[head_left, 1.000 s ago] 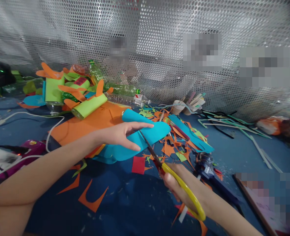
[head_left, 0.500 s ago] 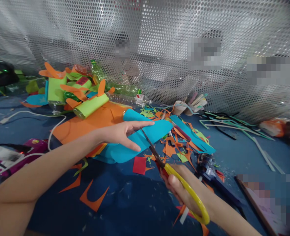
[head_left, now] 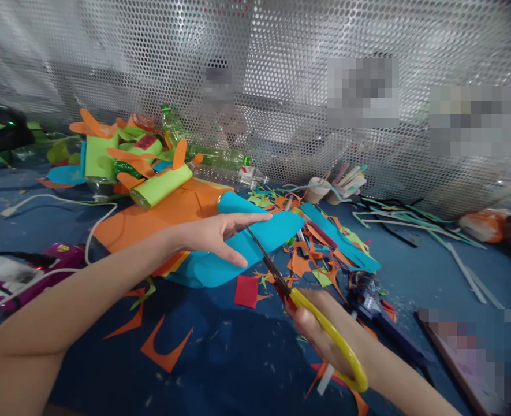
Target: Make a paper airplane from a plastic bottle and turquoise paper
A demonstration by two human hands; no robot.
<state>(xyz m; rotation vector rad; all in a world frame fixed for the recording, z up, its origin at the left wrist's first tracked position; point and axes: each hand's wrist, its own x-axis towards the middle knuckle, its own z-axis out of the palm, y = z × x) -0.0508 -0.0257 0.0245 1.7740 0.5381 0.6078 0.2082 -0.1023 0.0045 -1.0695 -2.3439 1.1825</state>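
My right hand (head_left: 313, 320) grips scissors (head_left: 309, 309) by their yellow and red handles. Their dark blades point up and left, across a curled sheet of blue paper (head_left: 270, 240). Over the left part of that sheet lies my left hand (head_left: 214, 236), its thumb and forefinger spread apart. Whether the left fingers touch the sheet, I cannot tell. Beneath and behind the blue sheet is a large sheet of orange paper (head_left: 120, 225). A small red paper piece (head_left: 246, 290) lies just below the blades.
Paper-covered bottles (head_left: 162, 185) with orange fins stand behind on the left. Paper scraps (head_left: 298, 263) cover the middle right. A glue gun (head_left: 380, 323) lies right of my right hand, near a phone (head_left: 463, 364). A perforated metal screen (head_left: 281, 75) runs along the back, people behind it.
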